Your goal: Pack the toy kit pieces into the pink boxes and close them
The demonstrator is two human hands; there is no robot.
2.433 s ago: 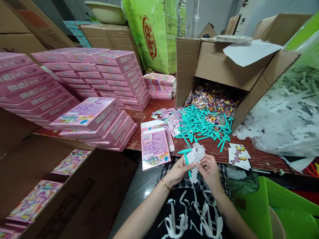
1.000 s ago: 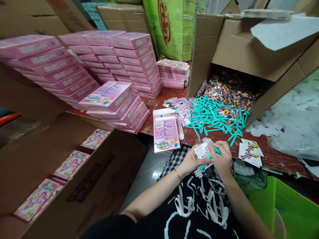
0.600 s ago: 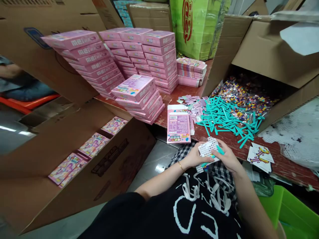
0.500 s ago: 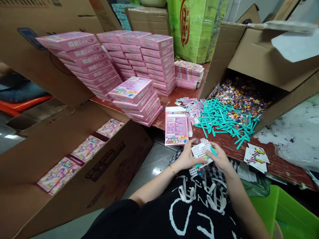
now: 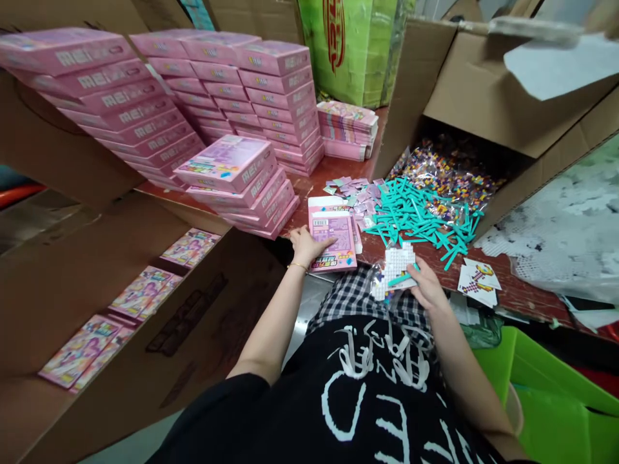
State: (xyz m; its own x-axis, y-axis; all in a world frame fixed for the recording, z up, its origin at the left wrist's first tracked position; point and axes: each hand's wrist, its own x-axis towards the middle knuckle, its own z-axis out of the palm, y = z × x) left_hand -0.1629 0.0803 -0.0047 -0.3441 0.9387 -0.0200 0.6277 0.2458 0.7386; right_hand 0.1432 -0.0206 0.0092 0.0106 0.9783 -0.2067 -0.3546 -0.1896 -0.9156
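My right hand is closed around a bundle: a white studded plate, a turquoise plastic tool and a clear bag of small coloured pieces. My left hand lies at the left edge of a flat pink printed box, thumb on its face and fingers curled at the side. An open white flap shows at the box's top, and more pink boxes lie partly hidden under it. A loose pile of turquoise tools and small pink packets lie just beyond.
Stacks of pink boxes stand at the back left. An open carton holds bags of coloured pieces. Picture cards lie right. A large carton with pink boxes stands left, a green bin lower right.
My left hand has let go of the bundle and moved left onto the pink box. The bundle stays in my right hand. The view has shifted slightly.
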